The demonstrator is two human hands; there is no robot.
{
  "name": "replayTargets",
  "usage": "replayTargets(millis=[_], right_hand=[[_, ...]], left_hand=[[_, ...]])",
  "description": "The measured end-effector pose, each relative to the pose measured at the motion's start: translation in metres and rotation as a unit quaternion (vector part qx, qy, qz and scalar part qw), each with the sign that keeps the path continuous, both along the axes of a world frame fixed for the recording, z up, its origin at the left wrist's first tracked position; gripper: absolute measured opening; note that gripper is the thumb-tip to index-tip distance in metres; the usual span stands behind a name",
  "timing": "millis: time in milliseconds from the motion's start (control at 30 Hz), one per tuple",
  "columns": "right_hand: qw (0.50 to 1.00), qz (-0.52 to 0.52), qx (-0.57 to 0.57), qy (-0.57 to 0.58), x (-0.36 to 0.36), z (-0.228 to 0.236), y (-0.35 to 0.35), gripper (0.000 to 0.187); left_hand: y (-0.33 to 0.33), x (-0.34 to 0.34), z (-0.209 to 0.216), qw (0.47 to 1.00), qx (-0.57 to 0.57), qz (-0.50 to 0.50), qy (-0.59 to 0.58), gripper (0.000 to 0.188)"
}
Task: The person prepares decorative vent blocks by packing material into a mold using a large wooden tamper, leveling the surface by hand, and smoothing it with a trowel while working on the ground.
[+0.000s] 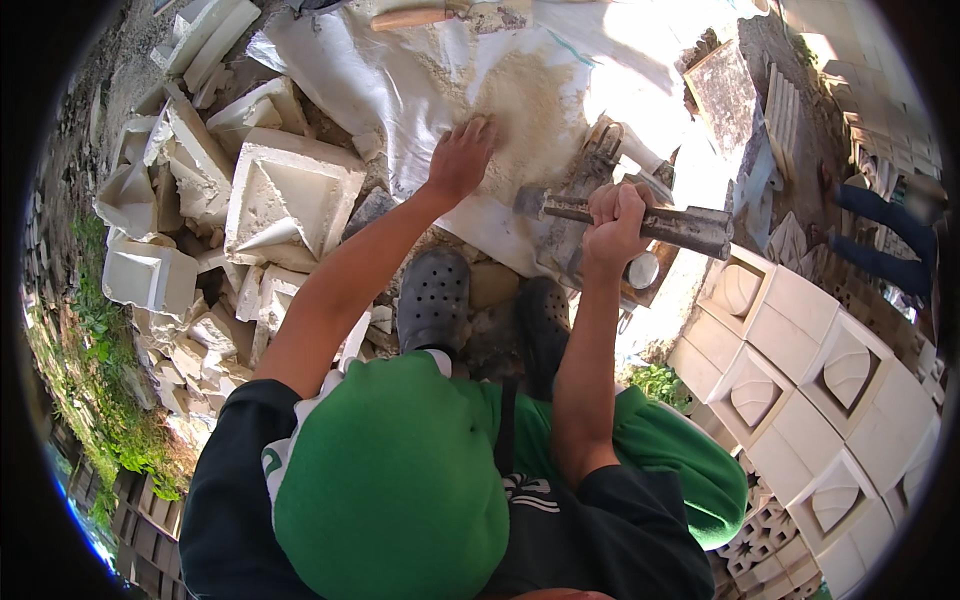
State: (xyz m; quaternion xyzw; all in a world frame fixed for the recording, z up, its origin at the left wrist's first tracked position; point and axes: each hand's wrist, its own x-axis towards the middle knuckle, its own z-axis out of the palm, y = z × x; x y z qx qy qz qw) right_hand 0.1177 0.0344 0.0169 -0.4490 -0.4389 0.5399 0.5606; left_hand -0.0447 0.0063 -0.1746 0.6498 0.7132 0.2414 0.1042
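My left hand (463, 158) lies palm down on a white sheet (310, 50), fingers stretched over a patch of pale sandy powder (530, 105); its fingertips are slightly blurred. In my right fist is a stout metal bar (685, 228), held roughly level, with a thicker end to the right and a blurred narrower end to the left above the sheet's edge. Below and beside that fist sits a worn metal block-like piece (590, 165) with a slotted top. A round pale end (642, 270) shows just under my right wrist.
Broken pale cast blocks (293, 195) are heaped at the left. At the right stand rows of cast tiles with leaf-like recesses (790, 370). A wooden-handled trowel (410, 18) lies at the far edge. My dark clogs (434, 300) are between my green-clad knees. Another person (895, 235) is at far right.
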Motion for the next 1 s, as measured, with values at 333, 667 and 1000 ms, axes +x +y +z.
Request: replayTargets(millis=[333,667,1000], right_hand=[[0.999,-0.016,-0.017,0.033,-0.005,-0.003,0.01,0.028],[0.997,0.074,-0.009,0.016,-0.031,0.061,0.007,0.028],[0.995,0.094,-0.014,-0.023,-0.062,-0.014,0.001,0.025]], left_hand=[[-0.024,-0.011,-0.002,0.966,-0.146,-0.211,-0.018,0.026],[-0.083,-0.046,0.01,0.987,-0.1,-0.11,0.055,0.09],[-0.064,-0.05,0.023,0.942,-0.273,-0.186,0.061,0.116]])
